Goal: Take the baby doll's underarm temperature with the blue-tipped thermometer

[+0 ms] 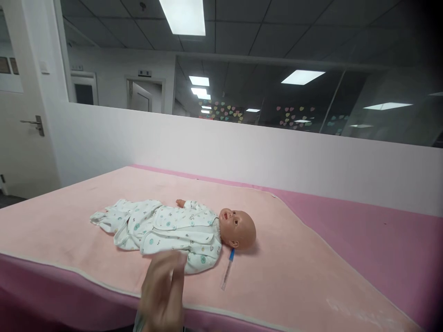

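My left hand [164,290] is raised at the near edge of the table, in front of a baby doll. Its fingers curl up and meet the thumb in a pinch; blur hides whether anything is between them. The baby doll [240,228] lies on its back, head to the right, dressed in a white printed baby outfit [173,226]. The near sleeve is partly behind my hand. A slim clear tube with a blue cap [227,272] lies beside the doll's head, cap end towards it. My right hand is out of view.
A peach pad [277,276] covers the table, over a pink cover [363,230] that shows at the right and front. Behind stands a low white wall [242,157] with a window above it. A door [24,138] is at the far left.
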{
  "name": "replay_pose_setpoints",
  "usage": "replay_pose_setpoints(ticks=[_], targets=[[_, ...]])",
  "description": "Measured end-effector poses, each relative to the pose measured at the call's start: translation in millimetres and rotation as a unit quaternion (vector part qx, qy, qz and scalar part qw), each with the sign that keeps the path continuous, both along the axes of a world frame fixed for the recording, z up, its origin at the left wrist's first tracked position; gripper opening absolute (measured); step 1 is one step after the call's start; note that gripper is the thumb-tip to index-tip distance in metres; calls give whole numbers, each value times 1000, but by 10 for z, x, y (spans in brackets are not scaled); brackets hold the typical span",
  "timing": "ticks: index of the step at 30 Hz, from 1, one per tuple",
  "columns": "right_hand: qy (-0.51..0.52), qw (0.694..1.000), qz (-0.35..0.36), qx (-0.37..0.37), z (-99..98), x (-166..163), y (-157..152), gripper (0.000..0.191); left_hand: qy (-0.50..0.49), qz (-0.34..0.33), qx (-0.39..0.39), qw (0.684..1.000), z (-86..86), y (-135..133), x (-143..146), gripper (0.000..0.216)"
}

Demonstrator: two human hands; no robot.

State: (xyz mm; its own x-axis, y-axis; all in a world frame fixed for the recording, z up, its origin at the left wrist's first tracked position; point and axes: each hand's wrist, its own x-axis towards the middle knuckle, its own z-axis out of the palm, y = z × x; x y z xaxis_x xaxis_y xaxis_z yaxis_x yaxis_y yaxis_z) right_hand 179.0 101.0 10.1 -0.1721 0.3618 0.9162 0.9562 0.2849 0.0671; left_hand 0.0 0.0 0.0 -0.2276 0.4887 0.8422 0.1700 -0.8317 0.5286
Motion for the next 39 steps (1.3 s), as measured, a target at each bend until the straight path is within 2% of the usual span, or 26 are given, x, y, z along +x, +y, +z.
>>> replay_pose_setpoints(ticks=[1,3,5,6,10,13,18,21,24,31,34,39], targets=[[5,997,70,-15,1,-18,-212,25,-10,-40,14,999,217,233,65,18],[1,995,102,-19,17,-29,-583,21,42,-113,-22,992,567,672,223,17],[-1,992,122,-37,84,-15,-771,21,152,-177,-97,968,727,1037,376,20],[-28,985,166,-49,135,-3,-779,21,204,-212,-131,947,732,1182,436,21],[-112,977,170,-66,265,57,-494,18,267,-308,-202,891,493,1504,528,31],[-141,969,184,-84,155,99,-338,15,279,-331,-220,874,362,1533,509,33],[-131,966,181,-134,-49,118,-356,17,336,-292,-189,875,368,1463,487,28],[-92,977,159,-108,-46,100,-358,18,305,-305,-205,879,384,1447,472,29],[-52,991,116,-46,-17,90,-340,17,271,-333,-235,872,391,1448,446,29],[-12,999,30,26,19,60,-341,8,253,-380,-263,850,439,1427,383,27],[26,999,-6,37,46,32,-344,6,251,-384,-275,845,460,1416,366,27],[46,999,-3,28,64,26,-330,4,230,-385,-311,838,465,1412,363,31]])
